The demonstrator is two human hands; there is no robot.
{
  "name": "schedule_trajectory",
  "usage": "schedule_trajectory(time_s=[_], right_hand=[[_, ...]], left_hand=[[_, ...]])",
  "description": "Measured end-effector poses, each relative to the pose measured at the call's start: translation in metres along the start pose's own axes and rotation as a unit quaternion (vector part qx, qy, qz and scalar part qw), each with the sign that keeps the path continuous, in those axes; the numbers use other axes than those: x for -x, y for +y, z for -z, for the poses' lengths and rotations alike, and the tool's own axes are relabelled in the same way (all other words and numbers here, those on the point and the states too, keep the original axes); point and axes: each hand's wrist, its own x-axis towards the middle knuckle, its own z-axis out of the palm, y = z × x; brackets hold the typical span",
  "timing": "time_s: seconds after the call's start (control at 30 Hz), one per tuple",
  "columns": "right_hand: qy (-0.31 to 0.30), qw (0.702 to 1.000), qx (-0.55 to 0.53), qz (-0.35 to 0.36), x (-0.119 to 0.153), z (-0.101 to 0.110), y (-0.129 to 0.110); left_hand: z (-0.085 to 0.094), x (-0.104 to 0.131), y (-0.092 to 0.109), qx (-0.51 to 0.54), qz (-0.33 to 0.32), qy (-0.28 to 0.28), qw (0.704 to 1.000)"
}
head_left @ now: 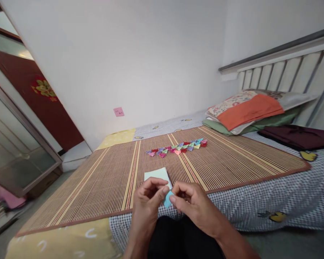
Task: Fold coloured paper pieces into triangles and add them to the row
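Between my two hands, at the front edge of the bed, is a small folded piece of blue paper (pixel 167 200). My left hand (pixel 152 196) pinches its left side between thumb and fingers. On the other side, the thumb and fingers of my right hand (pixel 189 200) close on its right edge. Just beyond my hands a pale green sheet of paper (pixel 157 174) lies on the mat, partly covered by my left fingers. Farther back, a row of small folded paper pieces (pixel 176 148) in many colours lies across the mat.
A striped woven mat (pixel 102 180) covers much of the bed. Pillows (pixel 248 109) and a dark folded cloth (pixel 299 136) lie at the right by the white headboard (pixel 288 70). A pink note (pixel 118 112) is on the wall. A glass-panelled door (pixel 18 140) stands at left.
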Motion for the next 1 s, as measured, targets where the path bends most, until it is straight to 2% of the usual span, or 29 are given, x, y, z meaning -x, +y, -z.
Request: schedule_trajectory(time_s=[0.13, 0.2, 0.43, 0.6, 0.7, 0.83, 1.0], right_hand=[[0.041, 0.999, -0.018, -0.001, -0.001, -0.001, 0.006], [0.05, 0.999, -0.017, 0.0, -0.002, 0.002, 0.007], [0.038, 0.999, -0.016, -0.001, -0.003, 0.005, 0.006], [0.108, 0.987, -0.118, -0.004, -0.004, -0.001, 0.008], [0.091, 0.988, -0.126, -0.017, -0.004, -0.001, 0.008], [0.065, 0.988, -0.131, -0.039, -0.003, 0.002, 0.007], [0.072, 0.994, -0.088, -0.008, -0.002, 0.001, 0.011]], left_hand=[[0.003, 0.001, 0.003, -0.021, -0.042, 0.021, 0.999], [0.005, 0.005, 0.005, -0.036, -0.059, 0.006, 0.998], [0.013, 0.009, -0.001, -0.009, -0.015, -0.057, 0.998], [0.018, 0.004, -0.014, 0.01, -0.002, -0.06, 0.998], [0.022, 0.002, -0.017, 0.014, -0.023, -0.052, 0.998], [0.026, 0.001, -0.014, 0.009, -0.031, -0.07, 0.997], [0.03, 0.002, -0.013, 0.005, -0.035, -0.087, 0.996]])
